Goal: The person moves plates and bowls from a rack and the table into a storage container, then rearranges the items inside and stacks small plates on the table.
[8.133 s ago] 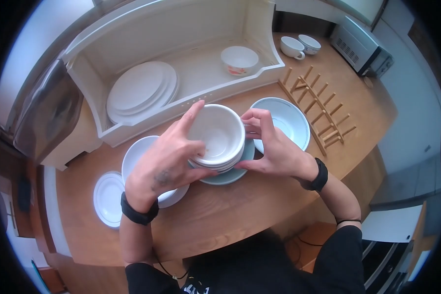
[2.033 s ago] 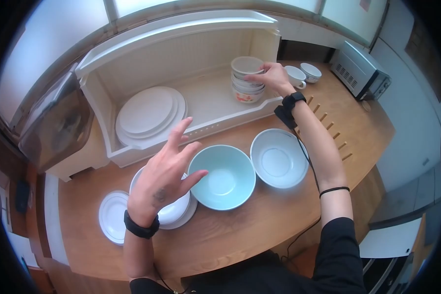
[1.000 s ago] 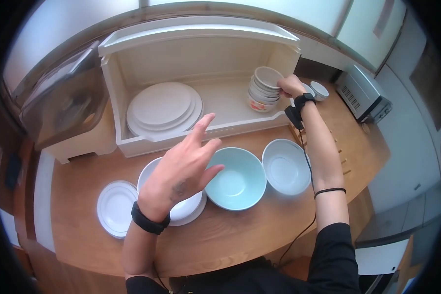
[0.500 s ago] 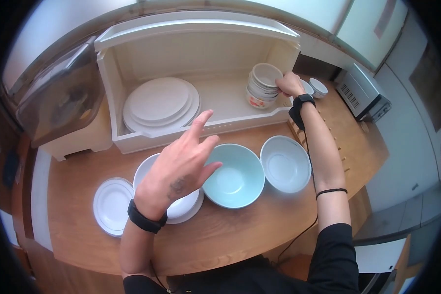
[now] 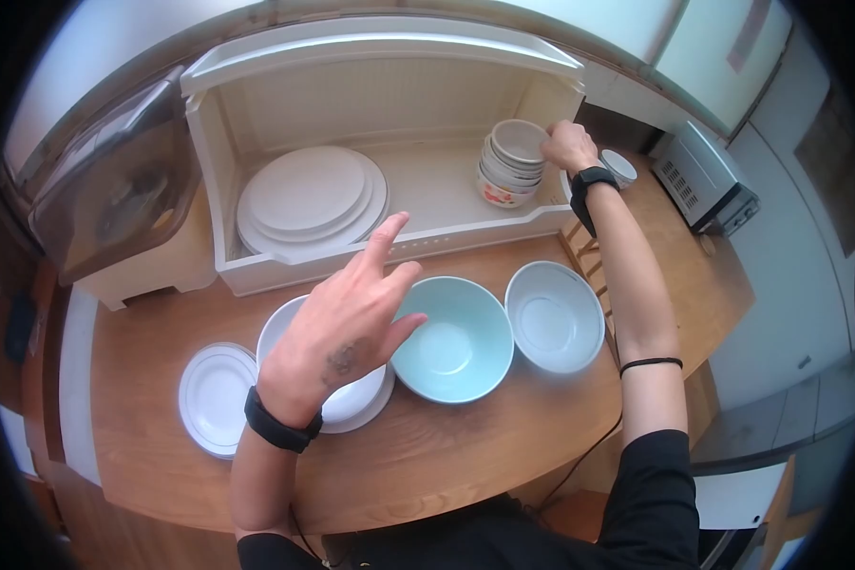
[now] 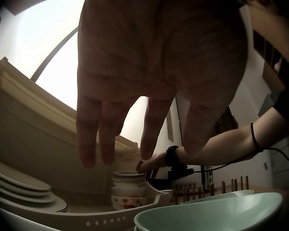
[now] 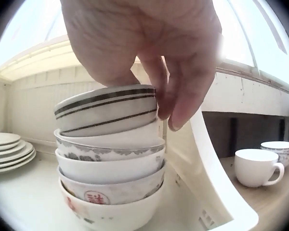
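At Arm's Length

My right hand (image 5: 572, 147) stretches out, fingers (image 7: 183, 103) bent at the top bowl (image 5: 520, 141) of the stack (image 5: 503, 194) in the box (image 5: 484, 242); whether they grip it, I cannot tell. My left hand (image 5: 340, 321), fingers spread, holding nothing, hovers near the teal bowl (image 5: 461, 347).

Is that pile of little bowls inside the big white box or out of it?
Inside: the head view shows the stack of bowls standing within the white box, behind its raised front edge.
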`<action>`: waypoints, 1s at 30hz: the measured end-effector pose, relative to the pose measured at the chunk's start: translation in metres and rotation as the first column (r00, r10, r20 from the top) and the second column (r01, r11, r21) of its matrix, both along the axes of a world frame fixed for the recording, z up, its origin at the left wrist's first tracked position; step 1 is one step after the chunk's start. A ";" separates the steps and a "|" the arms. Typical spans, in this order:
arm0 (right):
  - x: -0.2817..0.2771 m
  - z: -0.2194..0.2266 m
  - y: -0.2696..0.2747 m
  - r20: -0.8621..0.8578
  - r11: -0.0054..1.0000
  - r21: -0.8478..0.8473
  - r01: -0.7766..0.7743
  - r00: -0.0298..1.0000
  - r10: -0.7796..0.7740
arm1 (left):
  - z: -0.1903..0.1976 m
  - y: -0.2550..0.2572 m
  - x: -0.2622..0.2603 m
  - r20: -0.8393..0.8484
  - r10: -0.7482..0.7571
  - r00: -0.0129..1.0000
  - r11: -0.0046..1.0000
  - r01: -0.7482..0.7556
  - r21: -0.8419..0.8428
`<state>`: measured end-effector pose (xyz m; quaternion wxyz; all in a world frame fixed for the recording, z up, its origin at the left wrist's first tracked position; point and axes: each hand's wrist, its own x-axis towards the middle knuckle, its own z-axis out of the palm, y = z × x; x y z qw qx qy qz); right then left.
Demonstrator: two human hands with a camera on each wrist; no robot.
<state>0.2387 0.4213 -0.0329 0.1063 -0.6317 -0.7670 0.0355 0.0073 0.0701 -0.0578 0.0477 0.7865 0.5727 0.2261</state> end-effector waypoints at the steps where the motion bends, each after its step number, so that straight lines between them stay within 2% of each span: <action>1: 0.001 -0.002 0.002 0.073 0.995 0.098 -0.014 0.997 0.007 | -0.001 0.000 0.000 -0.002 0.001 1.000 1.000 -0.001 -0.004; 2: 0.000 -0.007 0.004 0.074 0.995 0.096 -0.014 0.997 0.007 | -0.001 0.000 0.000 -0.001 0.001 1.000 1.000 -0.001 -0.006; 3: -0.001 -0.012 0.005 -0.002 0.966 0.163 -0.199 0.979 0.202 | -0.001 0.001 0.000 -0.016 0.003 1.000 1.000 -0.003 -0.015; 4: -0.004 -0.013 0.000 -0.065 0.899 0.239 -0.368 0.917 0.393 | -0.002 0.001 0.000 -0.030 0.003 1.000 1.000 -0.004 -0.026; 5: -0.007 -0.013 -0.004 -0.065 0.899 0.238 -0.368 0.917 0.393 | -0.002 0.001 0.000 -0.030 0.003 1.000 1.000 -0.004 -0.026; 7: -0.013 -0.013 -0.013 0.006 0.903 0.098 -0.418 0.908 0.419 | -0.003 0.002 0.001 -0.037 0.000 0.999 1.000 -0.001 -0.026; 14: -0.016 -0.026 0.007 0.057 0.904 0.089 -0.418 0.908 0.414 | -0.005 0.003 0.000 -0.015 0.018 1.000 0.998 -0.019 -0.051; 19: -0.017 -0.023 0.001 0.046 0.905 0.000 -0.425 0.904 0.424 | -0.007 0.006 -0.001 -0.027 0.021 0.999 0.999 -0.022 -0.044; 20: -0.016 -0.026 0.001 0.048 0.906 -0.004 -0.423 0.905 0.423 | -0.008 0.006 -0.001 -0.024 0.019 1.000 0.999 -0.021 -0.047; 22: -0.015 -0.031 -0.004 0.156 0.877 0.122 -0.464 0.882 0.445 | -0.010 0.006 0.000 -0.030 0.018 0.999 0.999 -0.019 -0.028; 30: -0.021 -0.019 -0.014 0.335 0.896 0.117 -0.428 0.867 0.370 | -0.009 0.006 0.001 -0.026 0.009 1.000 0.999 -0.010 -0.050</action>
